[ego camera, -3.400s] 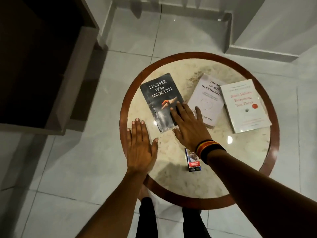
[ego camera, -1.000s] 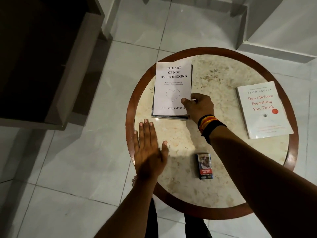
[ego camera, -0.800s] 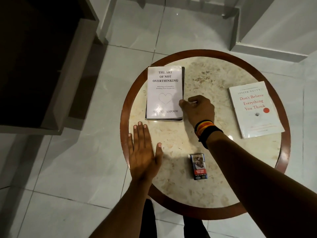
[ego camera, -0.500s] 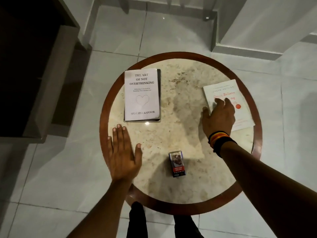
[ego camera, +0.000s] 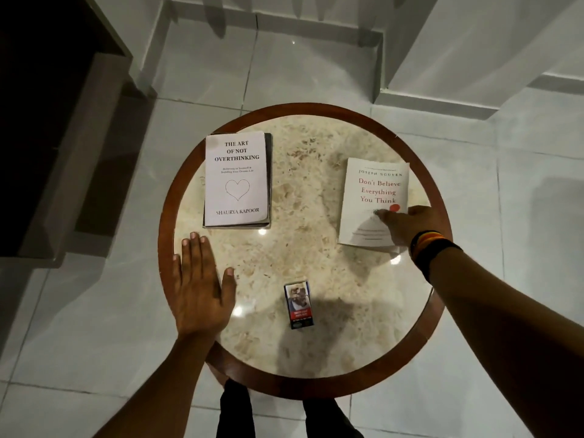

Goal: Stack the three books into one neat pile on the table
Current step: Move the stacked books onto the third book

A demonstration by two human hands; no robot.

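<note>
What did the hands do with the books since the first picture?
The right hand put the heart book onto the dark book, let go, and now touches the red-title book. The left hand stayed flat on the table.

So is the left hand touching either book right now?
No, the left hand lies flat on the table, short of the book pile.

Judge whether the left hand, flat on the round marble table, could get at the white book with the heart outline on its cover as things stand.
Probably yes. The left hand lies palm-down just short of the white heart-cover book, with only bare marble table between them. The small packet sits off to the side, out of the way.
</note>
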